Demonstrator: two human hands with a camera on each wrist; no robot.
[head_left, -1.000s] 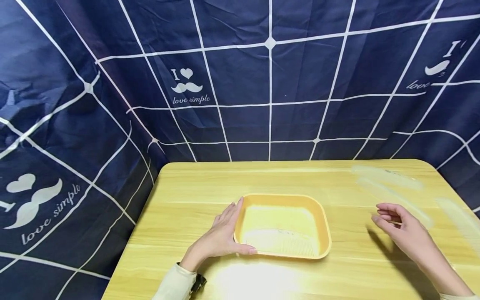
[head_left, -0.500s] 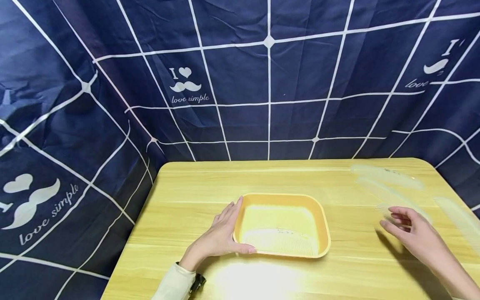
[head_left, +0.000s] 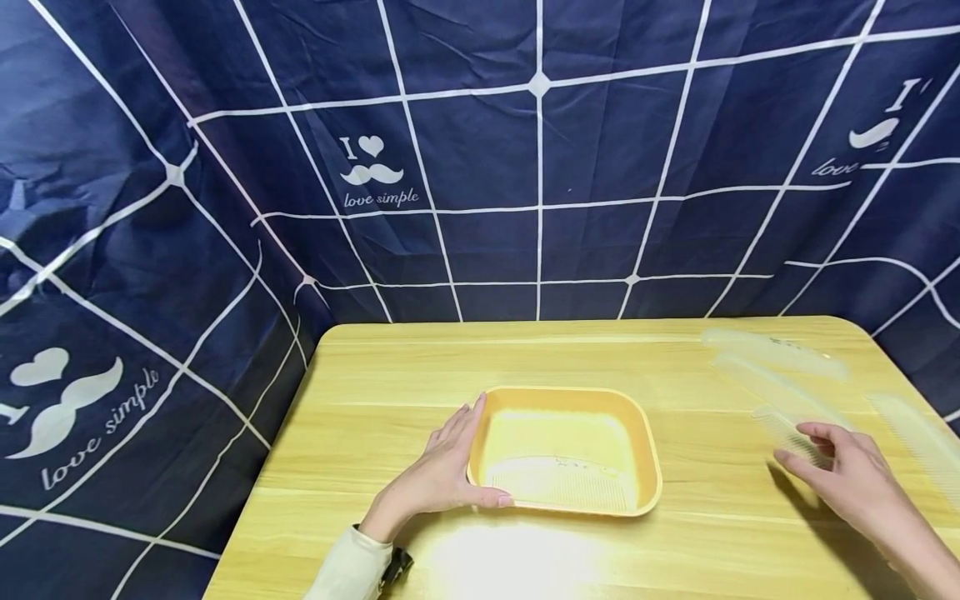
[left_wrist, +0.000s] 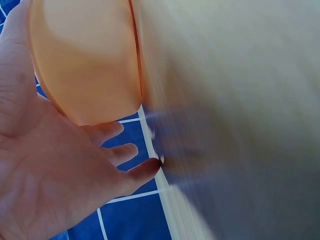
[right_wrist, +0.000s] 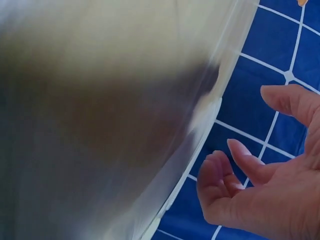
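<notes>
A yellow-orange plastic tray [head_left: 643, 417] stands mid-table, and a pale translucent comb [head_left: 558, 483] lies inside it along the near wall. My left hand [head_left: 438, 475] holds the tray's left end, thumb along the near rim and fingers against the left side. In the left wrist view, the tray's outer wall [left_wrist: 90, 65] sits against the left palm. My right hand [head_left: 855, 475] hovers over the right side of the table, fingers loosely bent, nothing held. Beneath its fingertips shows part of a translucent comb [head_left: 780, 427]; the hand hides the rest.
Further translucent combs lie at the right: one near the back [head_left: 776, 352], a long one just before it [head_left: 765, 382], and another by the right edge [head_left: 918, 442]. A blue cloth with white lines [head_left: 480, 242] hangs behind and left of the wooden table [head_left: 360, 383].
My right hand has moved right and slightly nearer, away from the tray, uncovering part of the comb beneath it. The left hand and the tray have stayed put.
</notes>
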